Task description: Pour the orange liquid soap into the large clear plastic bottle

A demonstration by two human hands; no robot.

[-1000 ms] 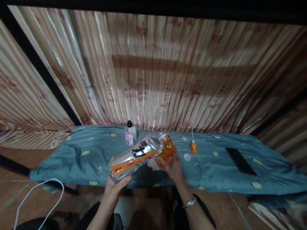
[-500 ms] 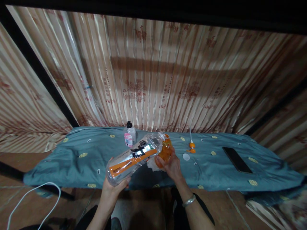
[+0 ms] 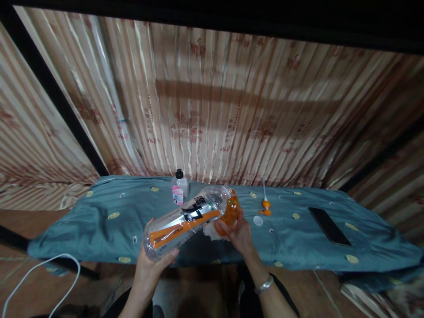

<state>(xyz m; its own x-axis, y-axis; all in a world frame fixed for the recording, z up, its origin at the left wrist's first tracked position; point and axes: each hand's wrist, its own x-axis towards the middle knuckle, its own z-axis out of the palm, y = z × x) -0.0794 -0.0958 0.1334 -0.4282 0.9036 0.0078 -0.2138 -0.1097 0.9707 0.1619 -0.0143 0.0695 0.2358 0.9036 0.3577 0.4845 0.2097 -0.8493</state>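
My left hand (image 3: 155,260) is wrapped round the base of a large clear plastic bottle (image 3: 183,223) with an orange and silver label. The bottle lies tilted, its neck toward the right at the mouth of an orange translucent bottle (image 3: 229,214). My right hand (image 3: 239,232) grips that orange bottle from the right side. Under it lies a crumpled white tissue (image 3: 212,231). Whether liquid passes between the two mouths is too small to tell. An orange pump head (image 3: 266,206) with a pale tube rests to the right, beside a white round disc (image 3: 258,220).
A small bottle with a black cap and pink label (image 3: 178,190) stands at the back. A black phone (image 3: 329,226) lies at the right on the teal patterned cloth (image 3: 79,225). Pleated curtain (image 3: 205,101) hangs behind; a white cable (image 3: 77,269) loops at lower left.
The clear bottle's base has shifted slightly left and down in the picture. Both hands keep their holds, and the view has moved a little.
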